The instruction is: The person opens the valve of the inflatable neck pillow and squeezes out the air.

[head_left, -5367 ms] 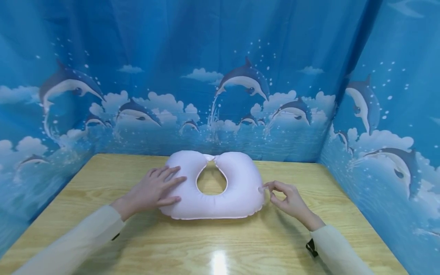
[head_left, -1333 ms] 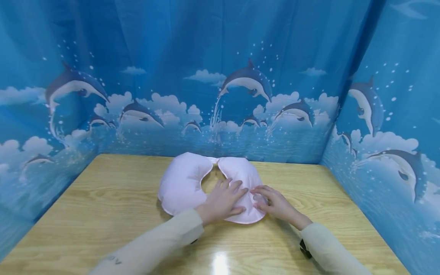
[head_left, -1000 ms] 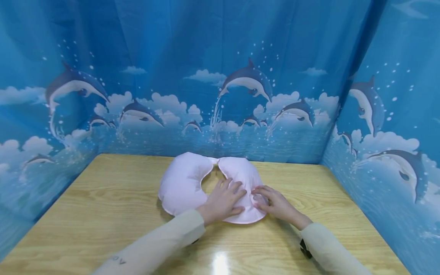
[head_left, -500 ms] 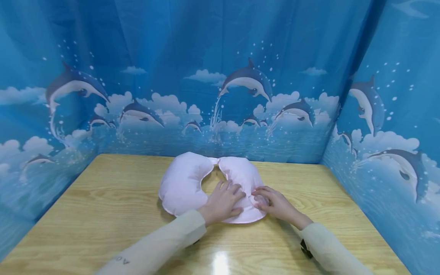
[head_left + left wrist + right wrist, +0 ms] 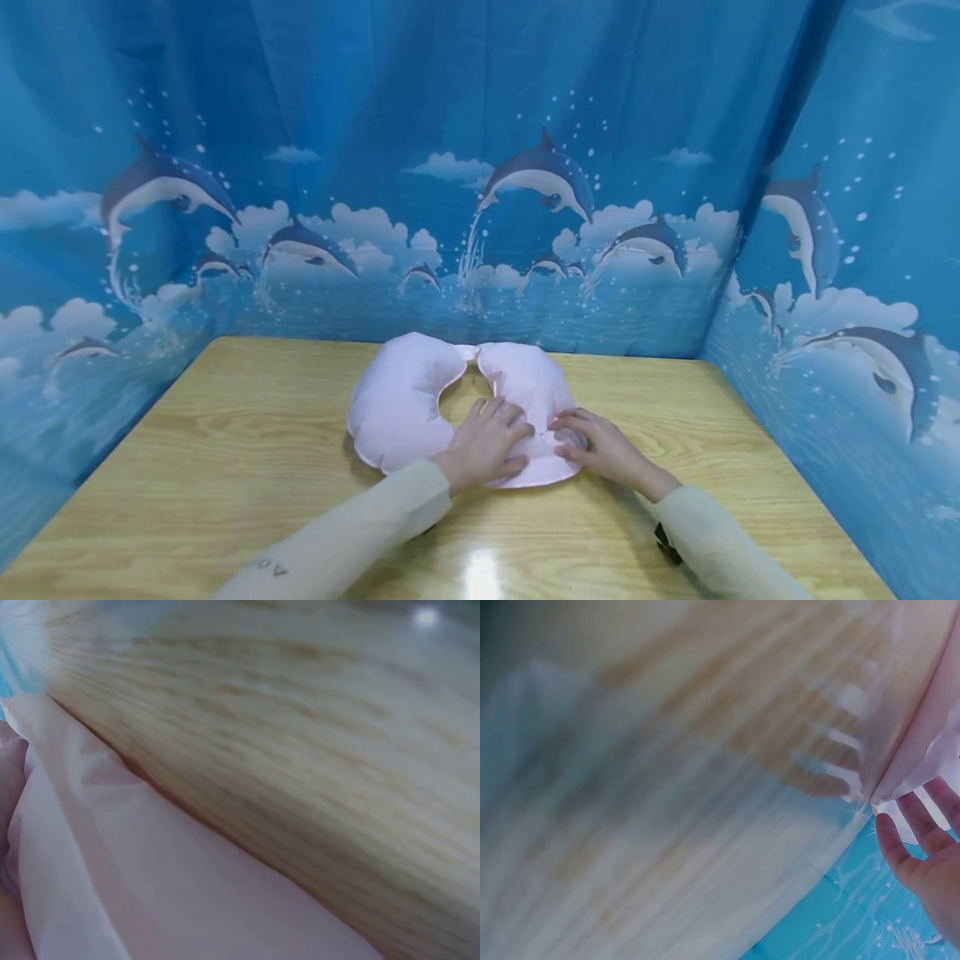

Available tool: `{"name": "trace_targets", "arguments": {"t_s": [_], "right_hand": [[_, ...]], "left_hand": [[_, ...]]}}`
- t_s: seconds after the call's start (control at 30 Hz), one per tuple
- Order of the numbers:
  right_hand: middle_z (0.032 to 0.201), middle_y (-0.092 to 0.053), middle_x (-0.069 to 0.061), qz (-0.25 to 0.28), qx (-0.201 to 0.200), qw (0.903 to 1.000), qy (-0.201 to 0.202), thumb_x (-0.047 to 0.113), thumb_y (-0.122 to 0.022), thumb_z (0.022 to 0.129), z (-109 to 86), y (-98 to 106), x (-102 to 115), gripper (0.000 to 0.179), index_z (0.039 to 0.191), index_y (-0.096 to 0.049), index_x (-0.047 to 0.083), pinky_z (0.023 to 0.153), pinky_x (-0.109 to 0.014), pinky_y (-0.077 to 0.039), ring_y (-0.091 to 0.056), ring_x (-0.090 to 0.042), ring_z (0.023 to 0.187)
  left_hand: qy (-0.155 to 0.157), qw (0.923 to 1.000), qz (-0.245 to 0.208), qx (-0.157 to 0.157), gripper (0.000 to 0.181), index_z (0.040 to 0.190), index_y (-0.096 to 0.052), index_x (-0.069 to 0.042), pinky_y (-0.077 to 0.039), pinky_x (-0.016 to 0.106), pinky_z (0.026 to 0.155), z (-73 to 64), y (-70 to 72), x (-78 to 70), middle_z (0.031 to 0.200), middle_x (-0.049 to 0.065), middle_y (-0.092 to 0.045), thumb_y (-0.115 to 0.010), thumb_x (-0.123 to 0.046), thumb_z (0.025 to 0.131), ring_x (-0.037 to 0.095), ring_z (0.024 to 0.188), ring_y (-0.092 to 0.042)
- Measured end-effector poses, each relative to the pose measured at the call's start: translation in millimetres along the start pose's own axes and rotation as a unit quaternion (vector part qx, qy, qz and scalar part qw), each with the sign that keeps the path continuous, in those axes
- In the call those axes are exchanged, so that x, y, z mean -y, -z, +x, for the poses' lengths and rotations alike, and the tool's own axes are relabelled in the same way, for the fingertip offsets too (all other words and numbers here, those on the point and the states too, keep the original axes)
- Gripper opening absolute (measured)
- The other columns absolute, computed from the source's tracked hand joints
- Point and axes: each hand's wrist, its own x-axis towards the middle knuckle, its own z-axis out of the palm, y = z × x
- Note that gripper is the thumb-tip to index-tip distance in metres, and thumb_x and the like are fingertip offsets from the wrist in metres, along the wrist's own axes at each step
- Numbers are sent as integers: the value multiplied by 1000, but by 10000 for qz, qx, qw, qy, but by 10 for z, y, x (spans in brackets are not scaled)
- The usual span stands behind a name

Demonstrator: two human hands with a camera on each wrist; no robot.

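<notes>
A pale pink, U-shaped inflatable neck pillow (image 5: 405, 400) lies on the table, its two ends meeting at the back. Its left lobe looks plump; the right one is softer and creased. My left hand (image 5: 483, 442) presses on the front right part with spread fingers. At the pillow's right edge, my right hand (image 5: 603, 447) has thumb and fingers bent around a small clear patch, seemingly the valve. The pink fabric (image 5: 172, 862) fills the lower left of the left wrist view. In the right wrist view, fingertips of the right hand (image 5: 930, 855) touch the pillow's edge.
The light wood-grain table (image 5: 247, 433) reaches back to a blue dolphin-print curtain (image 5: 337, 250), which also encloses both sides. A dark strap (image 5: 666, 543) shows under the right sleeve. Light glares off the table's front.
My left hand has moved from the left lobe to the right part, where the pillow has become softer and creased. Over the last second, the pillow sinks slightly under that hand; the right hand hardly moves.
</notes>
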Motion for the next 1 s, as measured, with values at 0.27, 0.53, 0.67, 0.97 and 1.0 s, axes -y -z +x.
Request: {"name": "trace_targets", "arguments": {"t_s": [0.27,0.53,0.67,0.97,1.0], "right_hand": [[122,-57,-8,-54,-5,10000,-49,24,-65,84,3,-4,9,26,110,-63,16,93,-47,-45,-54,-29,113],[118,-59,-6,-277,-35,9996,75,24,-65,84,10,-9,14,24,107,-63,17,90,-45,-46,-56,-26,109],[116,-59,-7,-418,-93,9990,143,25,-66,83,12,-19,11,25,106,-64,15,88,-44,-47,-58,-26,106],[114,-60,-5,-572,-41,9983,87,26,-66,83,23,-29,28,24,104,-64,15,86,-43,-48,-59,-25,102],[114,-60,-5,-586,-38,9982,75,26,-66,83,24,-29,31,24,104,-64,15,86,-43,-48,-59,-25,101]], "left_hand": [[72,9999,-30,118,39,119,-57,-31,-34,50,103,-2,-20,-11,125,-2,-52,-53,-51,86,29,124,-42],[32,9999,130,9,38,115,-58,-31,-34,49,102,-5,-68,1,122,-3,-53,-53,-53,84,28,123,-43],[5,9998,194,-60,37,113,-60,-30,-35,49,102,-11,-75,4,120,-3,-54,-53,-53,84,26,121,-44],[-3,9994,306,-155,36,109,-61,-30,-38,46,98,-20,-99,-5,116,-4,-55,-54,-54,83,23,117,-46],[7,9994,309,-143,36,109,-61,-30,-38,46,98,-20,-99,-7,116,-4,-55,-54,-54,83,23,117,-46]]}}
